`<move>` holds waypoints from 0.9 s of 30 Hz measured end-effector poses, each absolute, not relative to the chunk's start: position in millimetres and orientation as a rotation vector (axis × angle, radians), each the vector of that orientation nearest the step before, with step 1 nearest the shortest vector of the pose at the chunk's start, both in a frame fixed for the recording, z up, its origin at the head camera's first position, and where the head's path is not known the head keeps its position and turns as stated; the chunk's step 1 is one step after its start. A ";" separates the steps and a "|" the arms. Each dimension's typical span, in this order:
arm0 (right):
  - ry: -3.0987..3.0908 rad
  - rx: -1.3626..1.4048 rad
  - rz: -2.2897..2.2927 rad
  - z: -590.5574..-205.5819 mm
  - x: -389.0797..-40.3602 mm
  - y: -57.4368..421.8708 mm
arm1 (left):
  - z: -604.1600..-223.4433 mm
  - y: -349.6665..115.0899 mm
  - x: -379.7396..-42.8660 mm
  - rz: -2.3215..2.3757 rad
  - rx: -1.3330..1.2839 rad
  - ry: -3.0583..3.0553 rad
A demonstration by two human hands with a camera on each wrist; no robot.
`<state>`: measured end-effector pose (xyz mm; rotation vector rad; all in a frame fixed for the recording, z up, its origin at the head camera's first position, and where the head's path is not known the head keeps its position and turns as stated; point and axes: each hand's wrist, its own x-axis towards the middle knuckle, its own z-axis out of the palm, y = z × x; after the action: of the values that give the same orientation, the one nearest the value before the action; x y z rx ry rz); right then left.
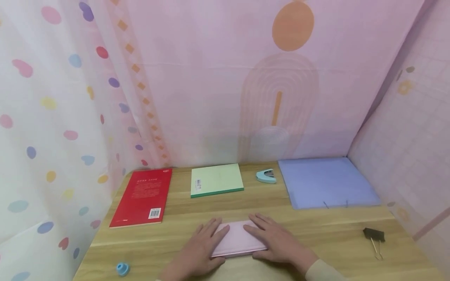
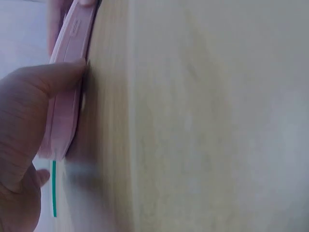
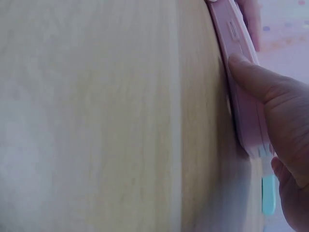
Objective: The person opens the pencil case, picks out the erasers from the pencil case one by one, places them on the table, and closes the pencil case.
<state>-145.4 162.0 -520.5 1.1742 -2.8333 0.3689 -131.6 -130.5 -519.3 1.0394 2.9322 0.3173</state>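
A flat pink rectangular case [image 1: 239, 239] lies on the wooden table close to the front edge. Its front side [image 2: 65, 111], seen in the left wrist view, has a seam and a small slot-shaped mark. My left hand [image 1: 202, 248] holds the case's left end, thumb on the front side and fingers over the top and far side. At the other end my right hand [image 1: 275, 242] grips it the same way, with the thumb [image 3: 248, 75] pressed to the front side in the right wrist view. The case's underside is hidden.
Along the back are a red book [image 1: 144, 197], a pale green book [image 1: 217, 180], a light blue stapler [image 1: 266, 177] and a blue folder [image 1: 327, 181]. A black binder clip [image 1: 374, 235] lies right; a small blue knob-like piece [image 1: 122, 269] sits front left. Curtains surround the table.
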 end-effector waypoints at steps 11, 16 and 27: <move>-2.805 1.236 0.377 -522.2 -149.8 166.7 | -526.5 -134.4 -140.4 0.280 1.221 2.978; -2.782 1.252 0.374 -523.6 -149.5 165.9 | -529.6 -136.2 -141.2 0.264 1.279 2.995; -2.752 1.276 0.340 -522.0 -148.7 167.0 | -526.1 -135.1 -142.1 0.225 1.339 3.010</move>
<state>-148.7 167.0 -522.0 1.2755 -2.7517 0.3402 -142.1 -135.1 -526.1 1.3387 3.0102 0.2248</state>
